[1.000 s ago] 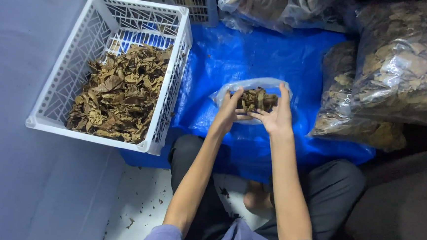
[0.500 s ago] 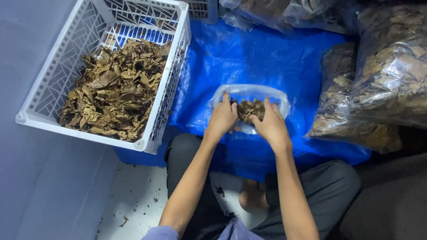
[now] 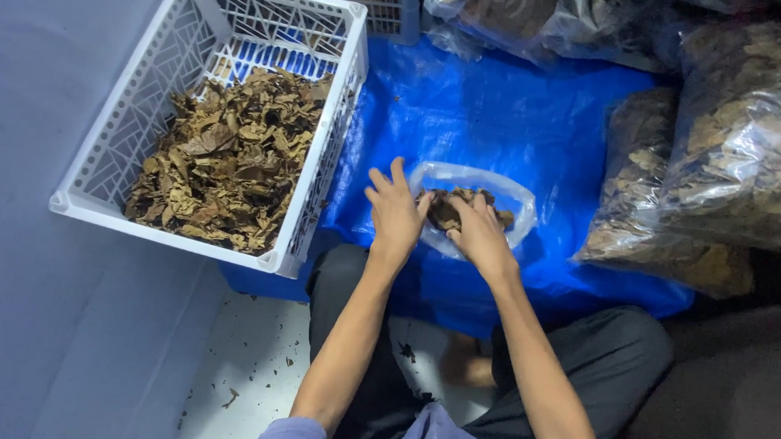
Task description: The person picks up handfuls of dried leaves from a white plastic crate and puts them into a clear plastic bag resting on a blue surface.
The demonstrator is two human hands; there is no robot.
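Dry brown leaves [image 3: 450, 210] are pressed by the flat right hand [image 3: 480, 234] into a part-filled clear bag [image 3: 509, 200] mid-tarp [image 3: 523, 119], its left rim steadied by the spread left hand [image 3: 394, 212]; the crate [image 3: 321, 179] at the tarp's left edge is half full.

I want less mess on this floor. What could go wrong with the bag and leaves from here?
The small clear bag lies open and limp on the blue tarp, so dried leaves could spill out as the right hand presses in. The left hand has only a loose hold on its rim. Crumbs already dot the white floor; brittle leaves may crumble further.
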